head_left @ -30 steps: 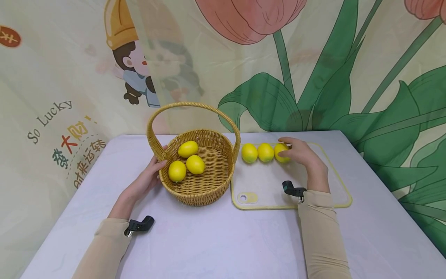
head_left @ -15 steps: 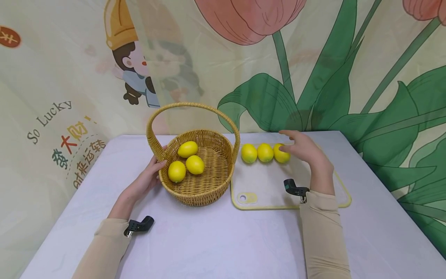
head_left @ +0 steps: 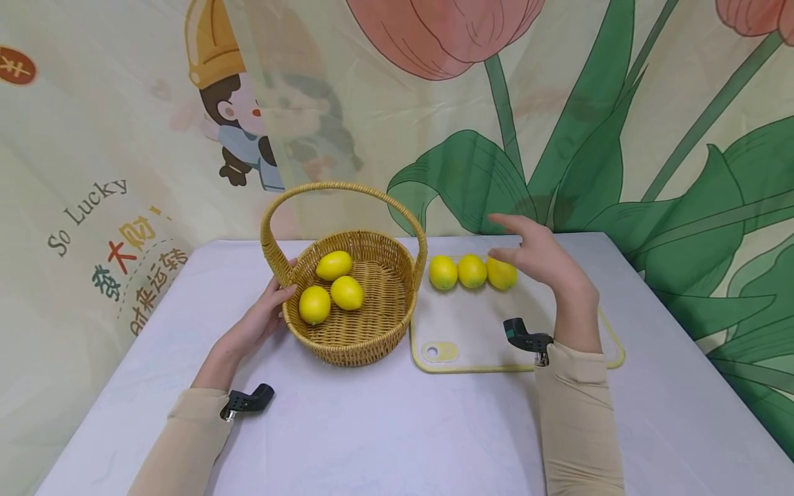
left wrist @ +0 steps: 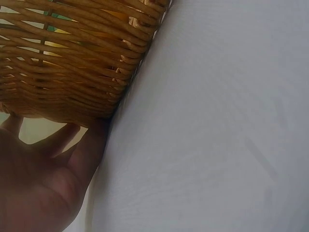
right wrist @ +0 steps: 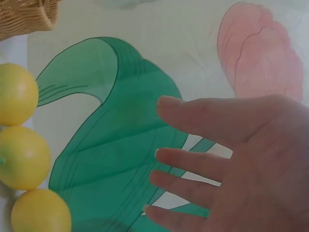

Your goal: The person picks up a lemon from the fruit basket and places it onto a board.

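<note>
In the head view my left hand (head_left: 268, 308) holds the left side of a wicker basket (head_left: 360, 353), thumb by the rim at the foot of its arched handle. The left wrist view has the fingers (left wrist: 89, 150) against the woven outer wall (left wrist: 72, 72), their tips hidden. Three lemons (head_left: 347, 293) lie inside the basket, toward its left. My right hand (head_left: 542, 258) holds nothing, its fingers spread above the white cutting board (head_left: 477, 331). A row of three lemons (head_left: 472, 271) sits along the board's far edge; the hand is right of the rightmost lemon (head_left: 502, 273).
A white cloth (head_left: 384, 427) covers the table. Behind it hangs a curtain (head_left: 384, 103) printed with tulips and a cartoon figure. The board has a yellow-green rim and a hole at its near left corner. The basket's handle (head_left: 344, 186) arches high over it.
My right hand has lifted up from the rightmost lemon, its fingers opening away from it. The lemons have stayed where they were, and the left hand and basket have not moved.
</note>
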Available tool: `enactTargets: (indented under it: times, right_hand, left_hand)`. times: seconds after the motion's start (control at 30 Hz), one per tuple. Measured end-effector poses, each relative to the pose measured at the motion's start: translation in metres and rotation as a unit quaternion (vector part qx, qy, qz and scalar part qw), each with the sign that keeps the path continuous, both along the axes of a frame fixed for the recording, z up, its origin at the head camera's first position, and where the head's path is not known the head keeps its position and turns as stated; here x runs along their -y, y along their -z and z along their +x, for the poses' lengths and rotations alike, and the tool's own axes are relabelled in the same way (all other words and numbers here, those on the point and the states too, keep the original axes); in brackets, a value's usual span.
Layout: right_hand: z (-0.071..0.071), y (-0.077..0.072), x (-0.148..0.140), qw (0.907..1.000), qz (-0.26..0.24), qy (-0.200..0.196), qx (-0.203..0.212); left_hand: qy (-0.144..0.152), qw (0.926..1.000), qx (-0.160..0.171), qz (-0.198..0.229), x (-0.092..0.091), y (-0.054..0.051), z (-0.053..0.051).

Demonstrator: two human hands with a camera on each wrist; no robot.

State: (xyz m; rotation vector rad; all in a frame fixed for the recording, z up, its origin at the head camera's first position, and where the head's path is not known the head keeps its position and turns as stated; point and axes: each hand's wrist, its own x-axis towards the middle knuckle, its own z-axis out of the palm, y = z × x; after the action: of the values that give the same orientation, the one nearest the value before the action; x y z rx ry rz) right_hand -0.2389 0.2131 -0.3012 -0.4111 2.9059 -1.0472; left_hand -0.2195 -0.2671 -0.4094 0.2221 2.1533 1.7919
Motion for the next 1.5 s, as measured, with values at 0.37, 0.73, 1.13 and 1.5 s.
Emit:
enactTargets:
  times: [0.37, 0.73, 1.13, 1.5]
  right_hand:
    - [0.019, -0.020, 0.015, 0.9987, -0.019, -0.026, -0.041]
    - [0.033, -0.034, 0.035, 0.9899, -0.072, -0.052, -0.110]
    - [0.048, -0.040, 0.069, 0.9576, -0.129, -0.155, -0.206]
    - [0.061, -0.042, 0.095, 0.9379, -0.113, -0.230, -0.234]
  left_hand:
    - [0.011, 0.9999, -0.008, -0.008, 0.002, -0.003, 0.001]
    - [0.015, 0.9999, -0.005, 0.005, -0.001, -0.001, 0.001]
    - [0.015, 0.9999, -0.001, -0.006, 0.004, -0.005, 0.001]
    - [0.012, 0.9999, 0.000, -0.001, 0.003, -0.004, 0.001]
